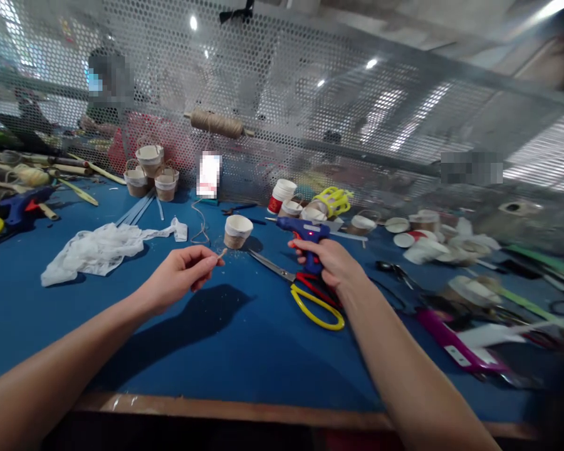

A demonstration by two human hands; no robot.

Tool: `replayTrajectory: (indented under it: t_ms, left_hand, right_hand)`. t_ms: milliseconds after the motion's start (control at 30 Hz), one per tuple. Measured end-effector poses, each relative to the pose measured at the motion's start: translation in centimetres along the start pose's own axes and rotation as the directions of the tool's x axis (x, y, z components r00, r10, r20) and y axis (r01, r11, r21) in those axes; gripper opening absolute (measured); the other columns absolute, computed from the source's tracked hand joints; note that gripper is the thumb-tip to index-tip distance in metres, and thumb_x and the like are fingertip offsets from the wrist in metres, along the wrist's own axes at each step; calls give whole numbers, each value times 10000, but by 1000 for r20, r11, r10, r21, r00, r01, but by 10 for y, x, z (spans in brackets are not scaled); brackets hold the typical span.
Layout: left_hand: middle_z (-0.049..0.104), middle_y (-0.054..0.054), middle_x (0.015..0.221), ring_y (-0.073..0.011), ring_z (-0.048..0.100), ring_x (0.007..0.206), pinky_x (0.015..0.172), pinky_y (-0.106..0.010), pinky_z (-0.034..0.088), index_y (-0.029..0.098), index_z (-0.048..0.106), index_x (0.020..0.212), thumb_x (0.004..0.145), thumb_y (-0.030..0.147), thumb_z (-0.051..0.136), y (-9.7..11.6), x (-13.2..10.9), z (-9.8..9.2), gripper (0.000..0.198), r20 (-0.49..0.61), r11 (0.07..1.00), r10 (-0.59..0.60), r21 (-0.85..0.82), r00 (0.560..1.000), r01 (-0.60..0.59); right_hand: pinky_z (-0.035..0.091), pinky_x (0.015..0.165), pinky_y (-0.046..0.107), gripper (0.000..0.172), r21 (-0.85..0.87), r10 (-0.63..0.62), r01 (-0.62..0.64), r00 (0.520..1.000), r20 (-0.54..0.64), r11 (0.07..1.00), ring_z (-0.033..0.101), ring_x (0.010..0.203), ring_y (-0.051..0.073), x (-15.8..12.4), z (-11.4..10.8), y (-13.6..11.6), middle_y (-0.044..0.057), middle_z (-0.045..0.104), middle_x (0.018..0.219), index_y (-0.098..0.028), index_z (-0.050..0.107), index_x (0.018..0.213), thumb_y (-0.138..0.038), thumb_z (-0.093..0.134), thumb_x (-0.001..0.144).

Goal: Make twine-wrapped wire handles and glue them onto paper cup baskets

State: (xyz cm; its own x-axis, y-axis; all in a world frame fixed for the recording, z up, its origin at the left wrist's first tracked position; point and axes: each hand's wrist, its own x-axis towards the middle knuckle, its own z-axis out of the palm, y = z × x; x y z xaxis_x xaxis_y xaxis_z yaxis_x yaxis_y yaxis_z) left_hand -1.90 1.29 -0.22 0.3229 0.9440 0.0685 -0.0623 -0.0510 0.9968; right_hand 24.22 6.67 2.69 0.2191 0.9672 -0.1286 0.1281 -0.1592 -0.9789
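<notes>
My left hand (192, 270) pinches a small tan piece (222, 253) that looks like a bit of twine; most of it is hidden by the fingers. Gripped in my right hand (338, 263) is a blue hot glue gun (305, 229), its nozzle pointing left and a red light showing on its side. Between the hands, slightly farther back, a small cup (237, 232) with a white rim band and brown lower wall stands upright, touched by neither hand. Scissors with red and yellow handles (317, 307) lie below the glue gun, blades toward the cup.
White lace fabric (98, 247) lies left on the blue table (207, 369). Several handled cups (149, 160) are stacked behind it. A twine spool (216, 124) hangs on the perforated metal screen. Cups, paper pieces and a purple tool (455, 344) crowd the right. Beyond the screen is a person (101, 113).
</notes>
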Motion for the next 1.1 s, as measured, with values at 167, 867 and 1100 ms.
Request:
replayTrajectory:
  t_ms: [167,867,1100]
  left_hand:
    - [480,36,566,-47,394,466,456,-189,284,151,598,713,750,320,575,0,2,-3,174,-19,996,-12,-91,1000,10]
    - [573,29,592,-36,429,470,471,-171,324,143,621,733,662,263,680,4,6,-10,151,-51,940,-106,-331,993,84]
    - [598,24,586,-32,438,447,474,-173,361,139,616,717,666,238,672,6,6,-9,125,-144,933,-59,-360,988,3]
  right_hand:
    - [387,422,167,122,-115,109,-114,993,-49,987,499,494,54,39,-5,8,48,613,656,-77,599,675,-90,538,779]
    - [471,779,380,302,-491,53,-126,985,-161,862,554,930,182,66,5,33,82,533,1109,-145,506,1111,-296,489,850]
    - [423,738,279,107,-644,-186,112,981,-48,756,520,1011,255,22,23,8,151,611,928,-128,602,669,-211,613,735]
